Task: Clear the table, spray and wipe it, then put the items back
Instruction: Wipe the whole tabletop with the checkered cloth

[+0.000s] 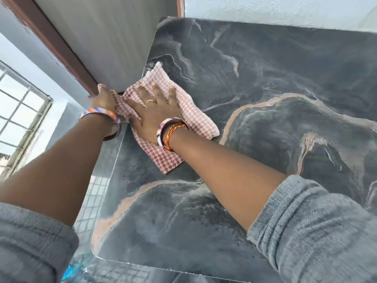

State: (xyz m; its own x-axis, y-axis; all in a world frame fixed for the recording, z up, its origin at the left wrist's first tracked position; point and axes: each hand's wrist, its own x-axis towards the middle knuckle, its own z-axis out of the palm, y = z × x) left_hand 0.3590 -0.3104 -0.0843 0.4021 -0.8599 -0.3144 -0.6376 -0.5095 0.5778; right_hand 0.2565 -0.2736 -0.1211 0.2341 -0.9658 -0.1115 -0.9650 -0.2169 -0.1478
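Pressing down on a pink checked cloth (173, 111), the right hand (155, 113) lies flat with its fingers spread, which in the head view looks like the way to keep as much of the fabric as possible against the dark marbled tabletop (265, 99) for the wiping step. The left hand (103, 99) sits at the tabletop's left edge, its fingers hooked over the corner of the cloth that hangs there, apparently holding the fabric from bunching or sliding off (how firmly it holds is hard to tell, since the fingertips are partly hidden). So the cloth is directly beneath the right palm and gathered at its left corner under the left hand, near the far-left part of the tabletop beside a pale panel (106, 37). No other items show on the surface, so clearing seems done and putting things back is not yet begun.
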